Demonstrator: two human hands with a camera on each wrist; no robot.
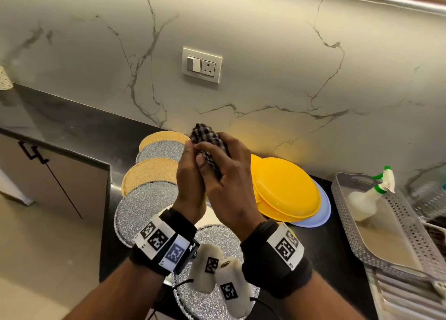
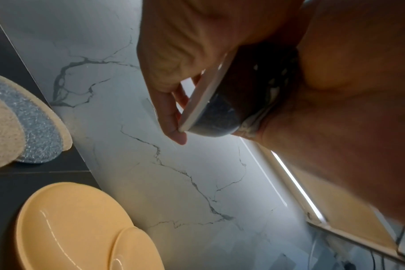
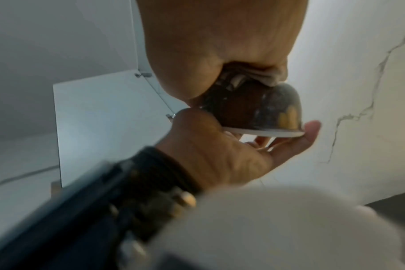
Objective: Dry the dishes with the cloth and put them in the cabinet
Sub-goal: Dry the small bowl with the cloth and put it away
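1. I held both hands raised together above the dark counter (image 1: pixel 72 124), in front of the marble wall (image 1: pixel 265 54).
2. My left hand (image 1: pixel 190 174) cupped a small dark bowl (image 2: pixel 222 117) with a pale rim; its fingers (image 2: pixel 171 117) curled round the rim, and the bowl's mouth faced that palm.
3. My right hand (image 1: pixel 229 182) was clamped on the checked cloth (image 1: pixel 207 138), pressing it against the bowl's rounded outside; a bunch of cloth stuck up above the fingers.
4. From the right wrist view, the bowl (image 3: pixel 266 113) lay between the two palms, cloth wedged at its base.
5. On the counter below, yellow plates (image 1: pixel 287 187) were stacked upside down on a pale blue plate (image 1: pixel 321 211), just right of my hands.
6. Round glittery mats (image 1: pixel 149 172), gold and silver, overlapped in a row to the left.
7. A perforated tray (image 1: pixel 342 213) at the far right held a spray bottle (image 1: pixel 369 199) lying on its side.
8. A cabinet door (image 1: pixel 60 174) with a black handle sat under the counter at left.
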